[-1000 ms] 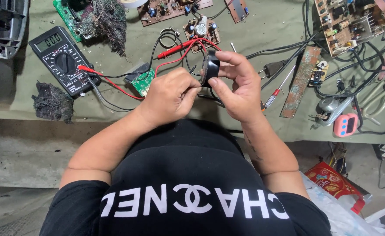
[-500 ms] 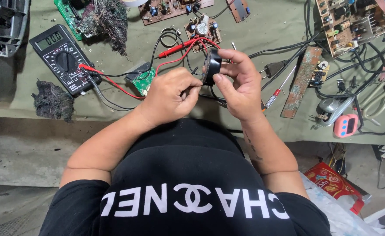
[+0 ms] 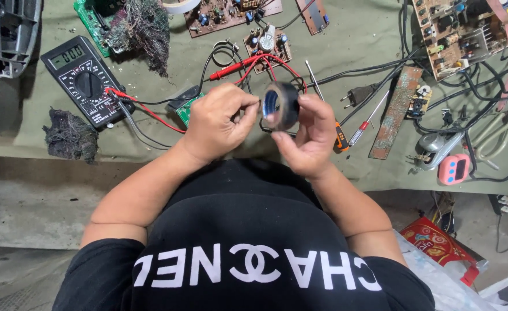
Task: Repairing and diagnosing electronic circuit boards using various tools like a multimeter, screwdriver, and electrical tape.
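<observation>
A roll of black electrical tape (image 3: 281, 104) stands on edge between my two hands, just above the cloth-covered bench (image 3: 346, 46). My right hand (image 3: 307, 135) grips the roll from the right and below, thumb and fingers around its rim. My left hand (image 3: 218, 120) is closed at the roll's left side, its fingertips pinching at the tape's edge. Under the hands lie red and black probe leads (image 3: 239, 66) and a small green circuit board (image 3: 186, 107), partly hidden by my left hand.
A black multimeter (image 3: 84, 80) lies at the left beside a dark wad of fibres (image 3: 69, 135). Circuit boards (image 3: 450, 34), a power plug (image 3: 357, 95), screwdrivers (image 3: 341, 135), a pink timer (image 3: 454, 169) and tangled cables crowd the right and back. A grey plastic housing (image 3: 0, 52) sits far left.
Both hands have turned the tape roll, so its open core now faces more toward me. The hands stay at the same spot above the bench.
</observation>
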